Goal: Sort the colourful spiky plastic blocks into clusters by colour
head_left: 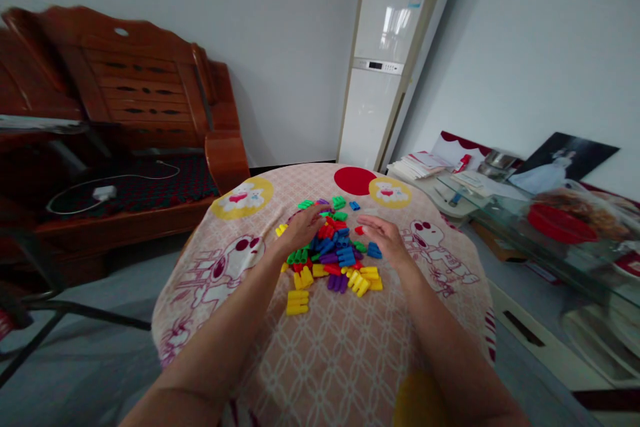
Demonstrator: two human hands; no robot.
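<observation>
With both hands about the heap of coloured blocks (342,240), it is best to keep the palms low and move gently, so loose pieces (the yellow block (297,303) on the near left, say) don't scatter across the bench (325,353). The left hand (303,227) stretches open fingers over the heap's far left; the right hand (386,237), also open, is at its right, contact unclear.

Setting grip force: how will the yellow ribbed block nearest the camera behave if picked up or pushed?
The yellow ribbed block is probably stiff and light, since it looks like moulded plastic. Its side-by-side ribs make a flat shape, so it would likely slide, not roll. The tablecloth looks like fabric and may drag along.
</observation>
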